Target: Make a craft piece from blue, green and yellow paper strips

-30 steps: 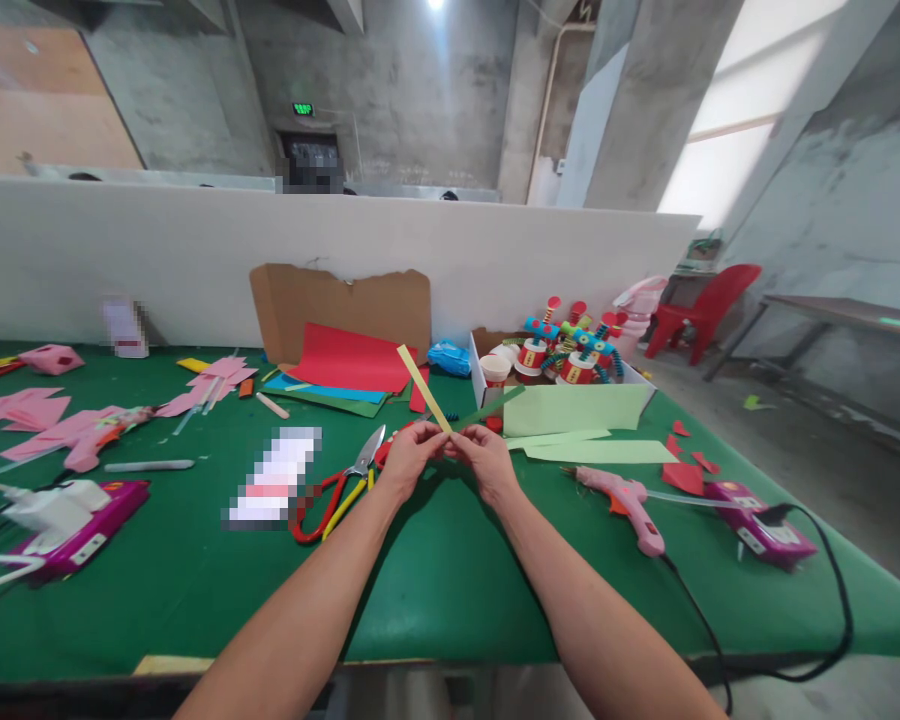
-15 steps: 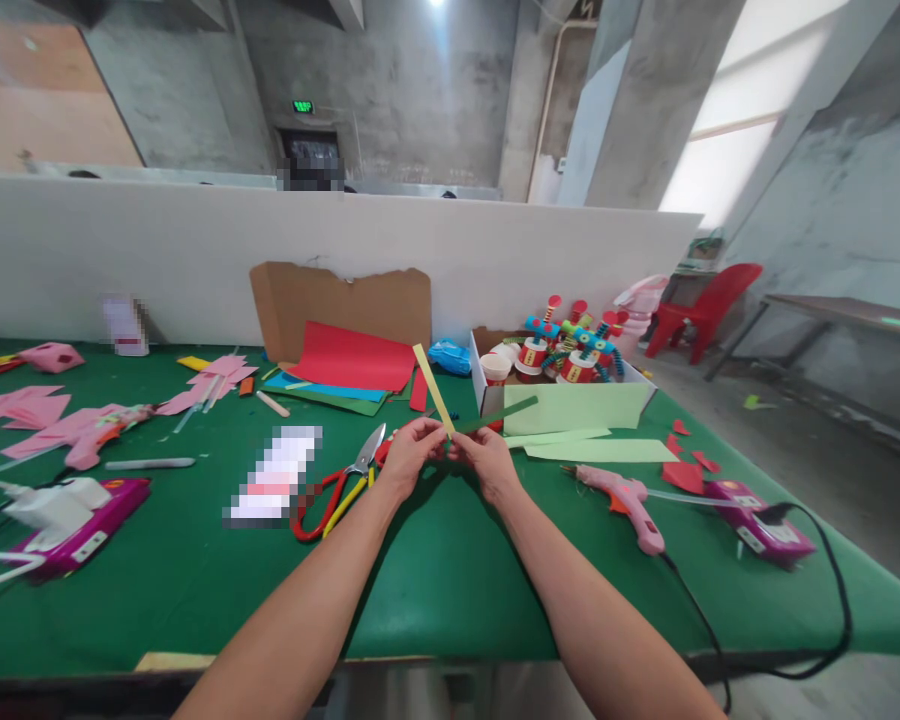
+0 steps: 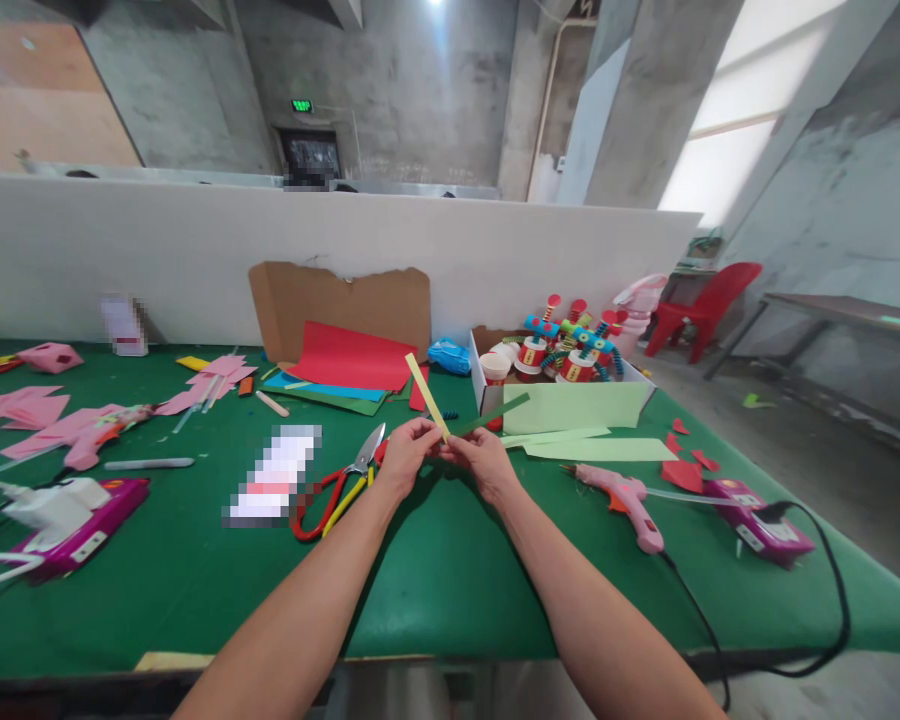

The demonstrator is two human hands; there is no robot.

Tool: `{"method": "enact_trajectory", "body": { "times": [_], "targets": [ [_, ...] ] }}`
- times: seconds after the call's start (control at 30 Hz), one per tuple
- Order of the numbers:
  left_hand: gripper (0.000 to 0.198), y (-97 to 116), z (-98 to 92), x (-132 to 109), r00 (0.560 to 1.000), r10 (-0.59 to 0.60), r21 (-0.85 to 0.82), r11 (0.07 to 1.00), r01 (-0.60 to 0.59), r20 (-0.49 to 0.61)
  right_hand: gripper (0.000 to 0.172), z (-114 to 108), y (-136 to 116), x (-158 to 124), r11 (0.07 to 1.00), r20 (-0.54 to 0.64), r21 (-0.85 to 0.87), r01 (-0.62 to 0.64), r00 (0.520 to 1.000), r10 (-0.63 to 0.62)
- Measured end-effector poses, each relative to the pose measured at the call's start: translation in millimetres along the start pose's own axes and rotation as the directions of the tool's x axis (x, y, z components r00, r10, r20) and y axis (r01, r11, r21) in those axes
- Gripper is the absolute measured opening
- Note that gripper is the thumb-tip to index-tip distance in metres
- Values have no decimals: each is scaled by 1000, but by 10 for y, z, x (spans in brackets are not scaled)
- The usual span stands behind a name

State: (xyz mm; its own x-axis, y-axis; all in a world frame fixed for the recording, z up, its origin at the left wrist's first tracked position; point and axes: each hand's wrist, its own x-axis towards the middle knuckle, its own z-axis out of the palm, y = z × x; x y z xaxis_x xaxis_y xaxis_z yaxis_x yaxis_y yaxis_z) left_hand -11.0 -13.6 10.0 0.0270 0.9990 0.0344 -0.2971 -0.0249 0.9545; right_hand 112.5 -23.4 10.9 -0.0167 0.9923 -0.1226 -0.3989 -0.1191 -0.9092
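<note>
My left hand (image 3: 410, 452) and my right hand (image 3: 482, 458) meet above the green table, fingers pinched together where two paper strips join. The yellow strip (image 3: 425, 392) points up and to the left from the fingertips. A dark green strip (image 3: 499, 412) slants up to the right, its lower end between the same fingers. Which hand grips which strip is hard to separate, as the fingers cover the join. Scissors (image 3: 345, 485) with red handles lie beside my left hand.
A box (image 3: 596, 408) of cup figures stands behind right, with pale green strips (image 3: 600, 450) before it. A pink glue gun (image 3: 622, 498) and a purple power strip (image 3: 761, 525) lie right. Red paper (image 3: 352, 357) leans on cardboard (image 3: 341, 300). Pink paper (image 3: 214, 385) lies left.
The yellow strip's tip has swung slightly left and down, and the green strip has shifted slightly left. Both hands remain pinched at nearly the same spot.
</note>
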Motion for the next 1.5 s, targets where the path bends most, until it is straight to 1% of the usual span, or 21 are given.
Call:
{"method": "enact_trajectory", "body": {
  "times": [0.33, 0.5, 0.6, 0.73, 0.8, 0.9, 1.0, 1.1, 1.2, 1.23, 1.33, 1.4, 1.5],
  "targets": [
    [34, -5, -4, 7, 1000, 1, -4, 1000, -1, -7, 33, 4, 6, 11, 1000, -24, 23, -18, 1000, 18],
    [39, 5, 18, -15, 997, -57, 1, 998, 57, 50, 29, -9, 2, 25, 998, -78, 50, 24, 997, -20],
    [39, -9, 22, -18, 993, -73, 26, 997, 71, 89, 28, -9, 1, 26, 995, -42, 97, 3, 999, 1],
    [37, -36, 0, 6, 995, -55, 29, 998, 52, 85, 28, 2, 4, 26, 990, 18, 130, -49, 999, 47],
    [37, -40, -6, 15, 995, -55, 26, 998, 53, 80, 29, 9, 3, 20, 993, 9, 116, -31, 1000, 30],
    [38, -28, 4, 10, 994, -67, 31, 997, 64, 86, 30, 18, -9, 3, 998, -7, 52, 23, 1000, -23],
    [38, -9, 20, -8, 993, -78, 29, 997, 75, 88, 29, 25, -28, -18, 998, -13, 4, 57, 998, -57],
    [38, 0, 18, -10, 993, -89, 22, 996, 88, 80, 26, 27, -47, -34, 998, 0, -1, 65, 998, -65],
    [36, -4, -3, 8, 995, -84, -13, 996, 85, 57, 26, 17, -58, -31, 999, 61, 23, 40, 997, -41],
    [35, -6, -10, 13, 996, -79, -27, 996, 80, 46, 26, 11, -57, -22, 999, 65, 40, 29, 997, -32],
    [33, -8, -19, 18, 997, -67, -49, 996, 68, 33, 25, -13, -43, 18, 996, 7, 86, -13, 1000, 12],
    [32, -6, -13, 12, 996, -68, -47, 996, 71, 52, 22, -24, -32, 43, 994, -22, 96, -49, 998, 51],
    [33, -4, -1, 3, 994, -72, -29, 997, 75, 84, 20, -23, -26, 50, 993, 11, 96, -75, 997, 74]
  ]
}}
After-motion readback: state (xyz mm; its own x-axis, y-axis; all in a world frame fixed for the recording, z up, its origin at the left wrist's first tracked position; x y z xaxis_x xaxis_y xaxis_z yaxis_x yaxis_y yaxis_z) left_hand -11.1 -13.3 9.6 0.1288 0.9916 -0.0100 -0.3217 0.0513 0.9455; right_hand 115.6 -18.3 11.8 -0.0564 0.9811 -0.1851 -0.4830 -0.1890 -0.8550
